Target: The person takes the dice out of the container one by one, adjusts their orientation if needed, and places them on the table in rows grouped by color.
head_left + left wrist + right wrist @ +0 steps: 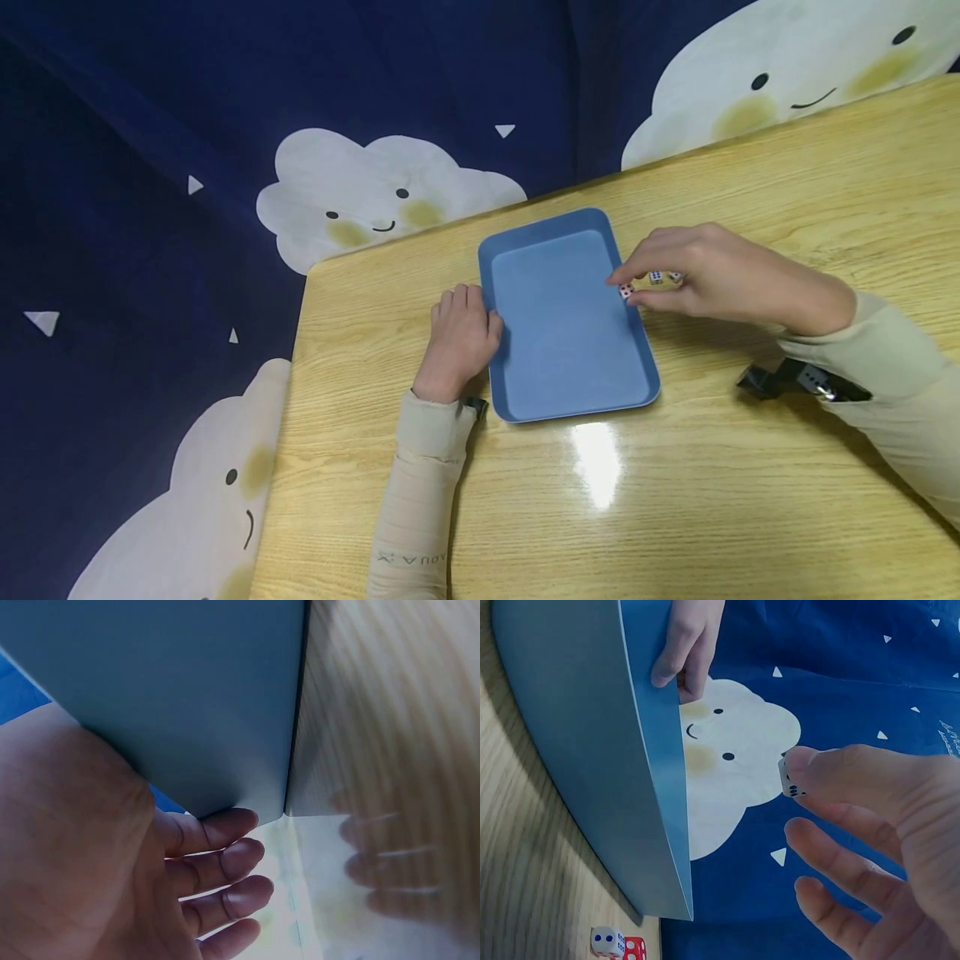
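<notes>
A shallow blue tray (pixel 572 407) lies on the wooden table. My left hand (pixel 461 335) grips its left side, thumb over the rim and fingers (pixel 244 896) along the outside wall. Over the tray's right rim, my right hand (pixel 693 271) pinches a small white die (pixel 627 291) between thumb and forefinger. In the right wrist view this die (pixel 789 778) is raised above the rim, its dots dark, while the other fingers spread loosely below. Beneath the right hand, a white die with blue dots (pixel 656 277) shows on the table, partly framed by the fingers.
Beside the tray's outer wall, the right wrist view shows a white die (pixel 606 941) next to a red die (pixel 635 949) with white dots. A dark blue curtain with white clouds (pixel 375 183) hangs along the table's back and left edges.
</notes>
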`<state>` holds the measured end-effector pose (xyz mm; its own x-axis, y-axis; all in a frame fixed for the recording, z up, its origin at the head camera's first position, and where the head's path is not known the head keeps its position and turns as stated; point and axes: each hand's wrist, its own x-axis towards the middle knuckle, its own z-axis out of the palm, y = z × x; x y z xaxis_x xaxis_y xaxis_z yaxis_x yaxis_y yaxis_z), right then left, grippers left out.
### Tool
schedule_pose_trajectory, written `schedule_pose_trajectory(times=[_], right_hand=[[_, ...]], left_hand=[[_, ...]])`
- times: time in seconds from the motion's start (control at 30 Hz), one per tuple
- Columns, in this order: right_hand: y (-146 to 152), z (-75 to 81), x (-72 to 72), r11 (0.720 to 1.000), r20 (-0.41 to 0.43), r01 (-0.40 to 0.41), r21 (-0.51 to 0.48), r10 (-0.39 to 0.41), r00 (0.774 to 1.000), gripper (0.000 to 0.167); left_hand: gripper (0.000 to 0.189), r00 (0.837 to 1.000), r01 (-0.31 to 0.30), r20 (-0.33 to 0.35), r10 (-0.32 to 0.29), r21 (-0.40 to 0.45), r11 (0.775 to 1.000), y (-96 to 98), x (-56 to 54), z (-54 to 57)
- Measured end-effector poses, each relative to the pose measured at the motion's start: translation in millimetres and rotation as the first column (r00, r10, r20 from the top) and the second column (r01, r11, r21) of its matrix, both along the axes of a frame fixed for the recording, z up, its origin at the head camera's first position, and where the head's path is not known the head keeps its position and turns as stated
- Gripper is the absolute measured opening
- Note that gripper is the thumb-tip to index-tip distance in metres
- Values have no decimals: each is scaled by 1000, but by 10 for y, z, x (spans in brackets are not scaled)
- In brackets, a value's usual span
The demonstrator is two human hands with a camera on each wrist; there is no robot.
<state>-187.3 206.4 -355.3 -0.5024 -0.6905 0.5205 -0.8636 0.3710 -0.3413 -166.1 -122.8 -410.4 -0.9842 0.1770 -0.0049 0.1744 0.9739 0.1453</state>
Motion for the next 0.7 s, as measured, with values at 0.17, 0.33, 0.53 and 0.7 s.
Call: schedule_pose_trajectory(times=[0.17,0.33,0.53,0.7], right_hand=[[38,-1,-31,1000,0,9,-12,-9,1000,37],[63,9,-54,1000,11,11,-10,-11,1000,37],[110,2,-91,999,14,45,13,-45,999,36],[160,-3,-134,998,-15,63,-3,-63,998,36]], left_hand=[[33,1000,1,3,-1,-2,1000,-4,-5,-6],[33,1000,1,2,-1,-1,1000,-4,-7,-11],[32,1000,0,2,0,-2,1000,5,-12,-14],[30,1000,1,3,-1,-4,1000,9,-19,-15]])
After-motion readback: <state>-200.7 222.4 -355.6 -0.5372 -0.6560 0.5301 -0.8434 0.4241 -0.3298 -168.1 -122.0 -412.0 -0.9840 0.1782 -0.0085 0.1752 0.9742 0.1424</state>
